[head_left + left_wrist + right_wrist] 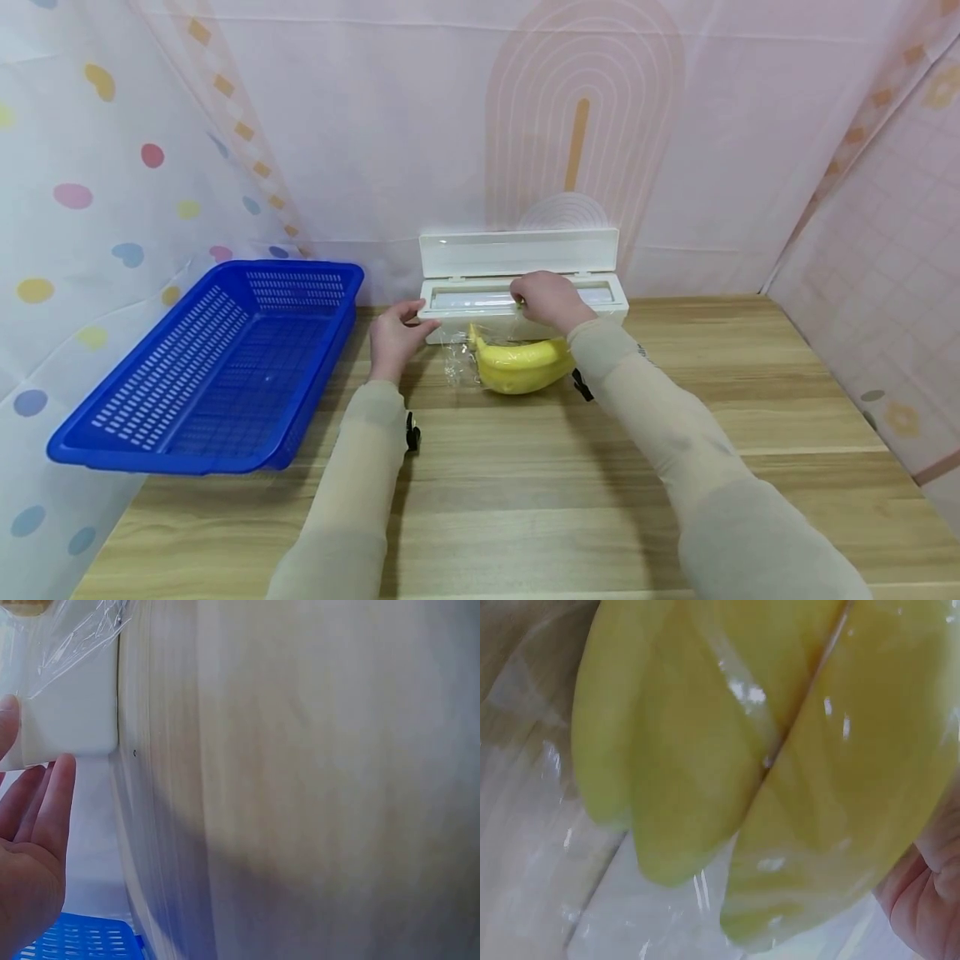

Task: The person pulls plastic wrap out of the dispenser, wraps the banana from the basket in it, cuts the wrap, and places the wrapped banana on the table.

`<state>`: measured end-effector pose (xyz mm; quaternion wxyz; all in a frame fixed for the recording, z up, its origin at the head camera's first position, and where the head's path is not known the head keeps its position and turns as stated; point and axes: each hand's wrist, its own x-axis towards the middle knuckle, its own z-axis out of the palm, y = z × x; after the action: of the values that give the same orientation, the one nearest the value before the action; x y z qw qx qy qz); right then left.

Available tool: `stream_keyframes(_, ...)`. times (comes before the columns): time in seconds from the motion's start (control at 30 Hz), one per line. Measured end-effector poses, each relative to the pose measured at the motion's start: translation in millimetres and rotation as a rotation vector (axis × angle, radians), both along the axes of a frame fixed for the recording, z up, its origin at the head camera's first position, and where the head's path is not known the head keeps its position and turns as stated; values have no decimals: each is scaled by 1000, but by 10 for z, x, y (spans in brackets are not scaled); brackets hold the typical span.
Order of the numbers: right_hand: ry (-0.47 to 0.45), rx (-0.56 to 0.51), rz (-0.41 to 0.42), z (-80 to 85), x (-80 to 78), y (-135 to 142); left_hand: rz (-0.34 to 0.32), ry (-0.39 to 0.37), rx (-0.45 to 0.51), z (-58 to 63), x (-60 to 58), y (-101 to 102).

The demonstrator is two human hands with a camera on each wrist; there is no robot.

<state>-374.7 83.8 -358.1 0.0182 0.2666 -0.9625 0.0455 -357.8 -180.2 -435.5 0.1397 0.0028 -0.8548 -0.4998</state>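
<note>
A white cling film dispenser (pixel 617 315) stands against the back wall, its lid (pixel 517 252) raised. My left hand (pixel 393 340) grips its left end, thumb at the front and fingers against the end face. Over the roll opening, my right hand (pixel 551 298) has curled fingers pinching a small yellow-green slider (pixel 520 304) on the front rail, mostly hidden beneath them. A bunch of bananas (pixel 522 367) lies in front of the dispenser under clear cling film (pixel 456 360). In the right wrist view the film-covered bananas (pixel 697 765) fill the picture beside the curled fingers (pixel 922 911).
A blue plastic basket (pixel 318 392) with slotted sides stands at the left of the wooden table (pixel 480 500). Patterned cloth walls (pixel 360 125) close in the back and both sides. Small black pieces show at both wrists.
</note>
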Motion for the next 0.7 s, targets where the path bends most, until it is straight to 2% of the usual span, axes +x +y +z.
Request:
stream_keyframes(0.27, 9, -8, -12, 14, 29, 165, 3, 4, -8, -33, -10, -25)
stream_keyframes(0.7, 61, -64, 0, -41, 64, 637, 2, 23, -6, -40, -28, -7)
